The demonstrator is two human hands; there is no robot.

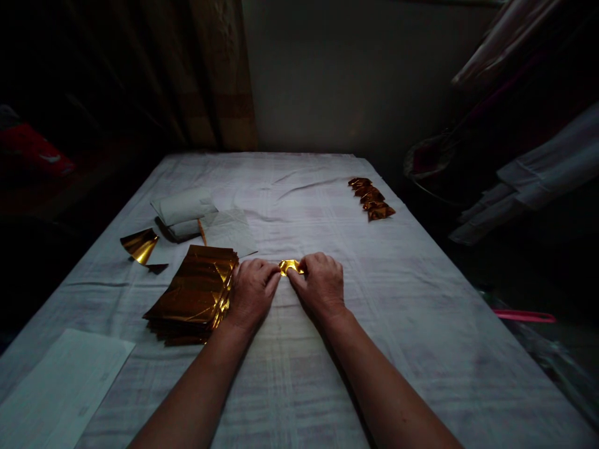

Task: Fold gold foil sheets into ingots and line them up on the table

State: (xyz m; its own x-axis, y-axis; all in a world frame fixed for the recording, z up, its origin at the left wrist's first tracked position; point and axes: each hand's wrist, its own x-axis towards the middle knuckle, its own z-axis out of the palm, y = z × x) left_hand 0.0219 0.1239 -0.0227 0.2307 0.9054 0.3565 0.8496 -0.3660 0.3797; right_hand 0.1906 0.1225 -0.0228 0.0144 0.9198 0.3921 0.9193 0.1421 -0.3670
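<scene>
Both hands, left [253, 290] and right [321, 284], fingertips pinched shut on small folded gold foil piece [290, 267], thick stack of gold foil sheets [194, 293] touching left wrist, row of folded gold foil pieces [371, 198] well apart, white cloth-covered table [421, 299].

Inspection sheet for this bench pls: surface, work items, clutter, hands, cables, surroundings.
Surface: white cloth, wrinkled, covers the table.
Work items: small gold foil piece between both hands; stack of gold sheets by the left hand; row of folded gold pieces far right.
Clutter: white paper wrapper, loose gold sheet, white sheet at near left.
Hands: left hand and right hand both pinch the foil piece at their fingertips.
Cables: nothing seen.
Surroundings: dim; curtain and wall behind, pale fabric and a pink object at right.
</scene>
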